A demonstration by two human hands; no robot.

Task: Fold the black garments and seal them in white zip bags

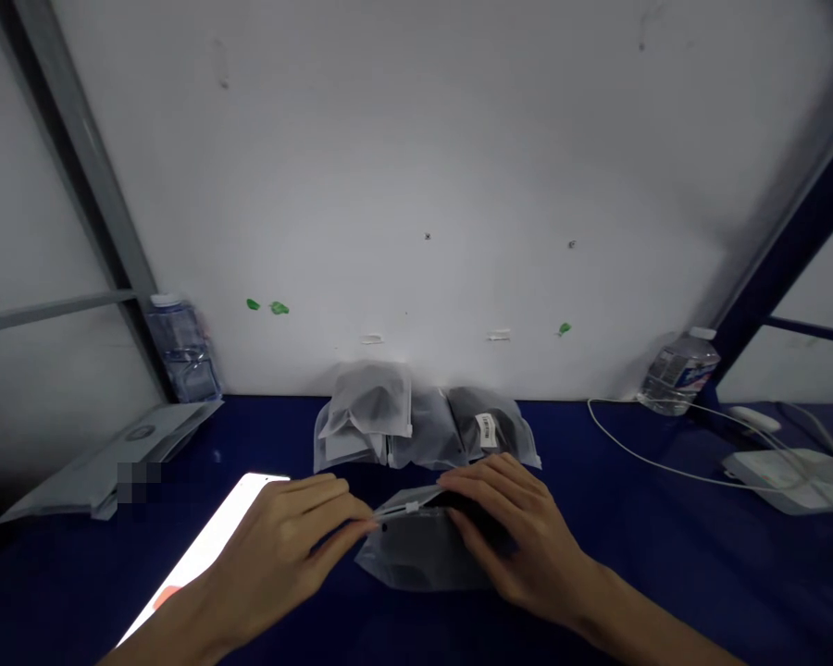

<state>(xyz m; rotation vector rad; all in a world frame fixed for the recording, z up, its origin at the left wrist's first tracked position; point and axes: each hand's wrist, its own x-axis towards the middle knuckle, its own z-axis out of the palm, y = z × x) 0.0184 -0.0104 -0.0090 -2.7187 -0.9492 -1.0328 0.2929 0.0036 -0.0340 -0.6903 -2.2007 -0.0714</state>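
A frosted plastic zip bag (427,555) lies on the blue tabletop between my hands, its white slider (412,506) partway along the top edge. My left hand (305,532) pinches the bag's upper left corner between thumb and fingertips. At the other end, my right hand (510,527) has its fingers and thumb closed around the bag's upper right part. Something black shows under the right fingers; whether it is inside the bag or coming out of its mouth I cannot tell. Behind them sit several more frosted zip bags (371,398), one dark inside with a white barcode label (486,430).
A lit phone (215,541) lies beside my left forearm. Papers or flat packets (145,435) and a water bottle (184,351) are at the left. Another bottle (680,370), a white cable (639,453) and a white box (784,481) stand right. A white wall (416,185) closes the back.
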